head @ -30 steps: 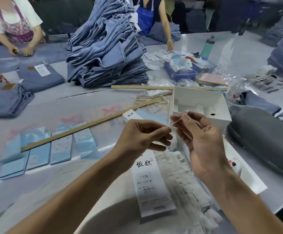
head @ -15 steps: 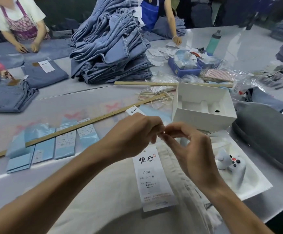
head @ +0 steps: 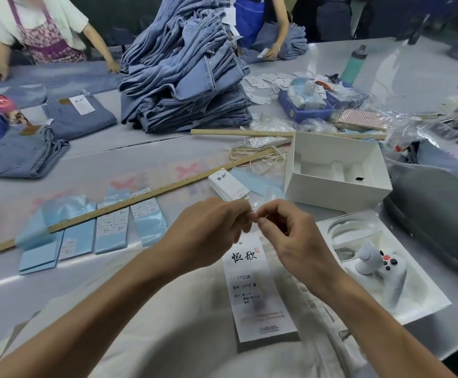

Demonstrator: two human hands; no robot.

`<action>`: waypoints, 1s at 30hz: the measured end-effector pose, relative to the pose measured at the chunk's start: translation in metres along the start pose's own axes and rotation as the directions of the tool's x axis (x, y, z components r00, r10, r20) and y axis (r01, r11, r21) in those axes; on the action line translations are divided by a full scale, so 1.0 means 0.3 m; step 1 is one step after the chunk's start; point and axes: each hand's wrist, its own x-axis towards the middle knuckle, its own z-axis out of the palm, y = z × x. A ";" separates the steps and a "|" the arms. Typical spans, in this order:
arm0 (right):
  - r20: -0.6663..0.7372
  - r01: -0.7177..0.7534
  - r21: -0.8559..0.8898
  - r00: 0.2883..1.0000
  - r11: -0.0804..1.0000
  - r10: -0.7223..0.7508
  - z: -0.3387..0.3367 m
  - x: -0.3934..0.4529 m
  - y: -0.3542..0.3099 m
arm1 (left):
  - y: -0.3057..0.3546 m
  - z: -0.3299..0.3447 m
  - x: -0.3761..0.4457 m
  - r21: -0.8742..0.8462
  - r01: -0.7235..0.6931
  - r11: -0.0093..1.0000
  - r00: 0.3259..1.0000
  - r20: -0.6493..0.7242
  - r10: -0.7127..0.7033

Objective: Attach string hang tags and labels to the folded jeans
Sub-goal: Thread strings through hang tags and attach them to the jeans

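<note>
Far L: folded blue denim jeans w/ brown waist patch, flat on the grey glossy worktable.
Behind it: second folded blue jeans w/ a white paper tag on top.
L front: row of pale-blue glossy label packets, side by side, tops under a long wooden ruler lying diagonally.
Back centre: tall heap of unfolded blue jeans.
Centre table: bundle of beige tag strings, loose coil at ruler's far end; small stack of white printed hang tags just beside it.
L hand: fingers curled, thumb & forefinger tips pinched together. String itself too thin to see; can't tell what's pinched.
R hand: fingers curled, thumb & forefinger tips pinched, touching L fingertips above the tag's top edge.
Task item: long white card hang tag w/ black characters, "1103#", flat on folded off-white jeans, nearest the camera, below both hands.
R centre: open white cardboard box.
R front: white moulded tray w/ a white game controller in it.
Far R: grey oval hard case.
Back R: blue plastic bins, teal drink bottle upright.
</note>
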 end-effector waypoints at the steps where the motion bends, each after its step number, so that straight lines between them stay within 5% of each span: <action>1: 0.002 0.011 -0.009 1.000 1.000 -0.011 -0.001 0.000 -0.002 | -0.001 -0.002 -0.001 -0.022 0.015 1.000 1.000 0.000 -0.015; 4: -0.016 0.050 -0.043 0.999 0.998 -0.051 -0.014 0.002 -0.005 | -0.013 -0.007 -0.005 -0.075 0.078 0.994 0.997 0.012 -0.078; 9: -0.054 0.109 -0.207 0.991 0.972 -0.122 -0.019 0.000 -0.007 | -0.061 0.019 -0.028 0.190 0.135 0.972 0.965 0.196 -0.173; 15: -0.032 0.230 -0.462 0.961 0.857 -0.275 0.028 -0.039 -0.004 | -0.108 0.060 -0.063 -0.356 0.212 0.910 0.977 0.047 -0.209; 19: 0.003 0.303 -0.544 0.933 0.782 -0.360 0.054 -0.061 -0.016 | -0.079 0.080 -0.093 -0.765 0.179 0.618 0.972 0.041 -0.231; 23: -0.039 0.283 -0.614 0.921 0.737 -0.387 0.056 -0.061 -0.032 | -0.058 0.100 -0.117 -0.837 0.174 0.518 0.955 0.014 -0.298; 30: 0.002 0.283 -0.628 0.932 0.724 -0.363 0.045 -0.066 -0.032 | -0.036 0.099 -0.145 -0.839 0.166 0.518 0.963 0.024 -0.270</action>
